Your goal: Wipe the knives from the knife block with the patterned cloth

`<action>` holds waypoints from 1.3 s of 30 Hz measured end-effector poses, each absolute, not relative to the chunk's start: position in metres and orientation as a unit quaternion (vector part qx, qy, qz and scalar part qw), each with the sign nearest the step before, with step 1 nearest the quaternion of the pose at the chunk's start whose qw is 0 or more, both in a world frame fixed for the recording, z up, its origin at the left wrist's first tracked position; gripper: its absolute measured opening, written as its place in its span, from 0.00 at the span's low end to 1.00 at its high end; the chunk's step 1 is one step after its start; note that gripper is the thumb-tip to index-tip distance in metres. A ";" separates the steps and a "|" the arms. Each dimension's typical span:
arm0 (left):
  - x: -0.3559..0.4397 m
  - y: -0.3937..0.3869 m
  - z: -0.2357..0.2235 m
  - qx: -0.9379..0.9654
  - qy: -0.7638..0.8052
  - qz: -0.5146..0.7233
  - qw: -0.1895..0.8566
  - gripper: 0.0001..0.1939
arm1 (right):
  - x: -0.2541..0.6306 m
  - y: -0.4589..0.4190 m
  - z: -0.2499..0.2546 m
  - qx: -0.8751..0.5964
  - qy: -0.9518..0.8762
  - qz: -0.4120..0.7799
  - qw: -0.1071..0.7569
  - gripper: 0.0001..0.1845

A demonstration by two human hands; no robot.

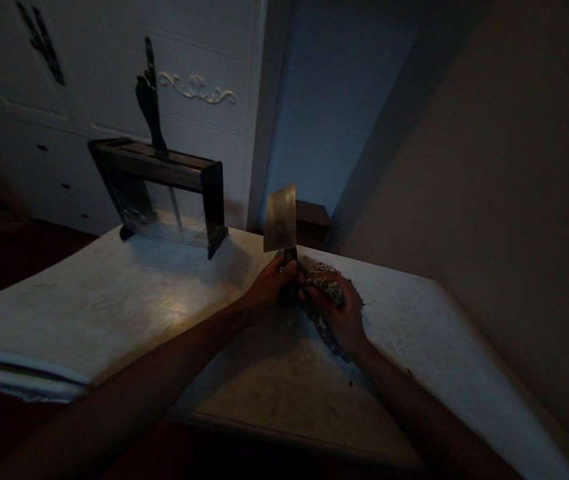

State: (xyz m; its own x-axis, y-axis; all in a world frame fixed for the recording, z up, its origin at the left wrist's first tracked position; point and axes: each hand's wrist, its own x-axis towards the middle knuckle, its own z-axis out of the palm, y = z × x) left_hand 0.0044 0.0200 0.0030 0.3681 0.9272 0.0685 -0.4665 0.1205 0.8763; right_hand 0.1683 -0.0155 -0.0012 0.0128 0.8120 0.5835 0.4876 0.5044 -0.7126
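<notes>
My left hand (270,283) is closed around the dark handle of a cleaver (281,217), whose broad metal blade points up and away from me. Beside it, my right hand (341,310) grips a crumpled, mottled dark-and-white cloth (331,290) close to the handle. Part of the cloth hangs below that hand onto the tabletop. Whether the cloth touches the handle is hard to make out in the dim light. Further left stands a knife block (164,163) with clear sides, and a dark-handled knife (150,113) sits in its top slot.
The pale table (204,373) has its far edge just beyond the cleaver. A white cabinet (204,40) with dark handles stands behind the knife block. A brown box-like piece (313,220) is past the far edge, and a wall (509,167) rises at the right.
</notes>
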 end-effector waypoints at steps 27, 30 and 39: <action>-0.009 0.035 0.000 0.382 0.195 0.484 0.763 0.23 | 0.164 -0.016 -0.016 -0.403 -0.766 0.023 0.500 0.07; -0.014 0.035 0.001 0.388 0.185 0.467 0.773 0.23 | 0.168 -0.011 -0.014 -0.456 -0.723 0.045 0.518 0.08; -0.011 0.033 -0.008 0.451 0.239 0.403 0.759 0.27 | 0.172 -0.007 -0.009 -0.494 -0.671 0.134 0.537 0.12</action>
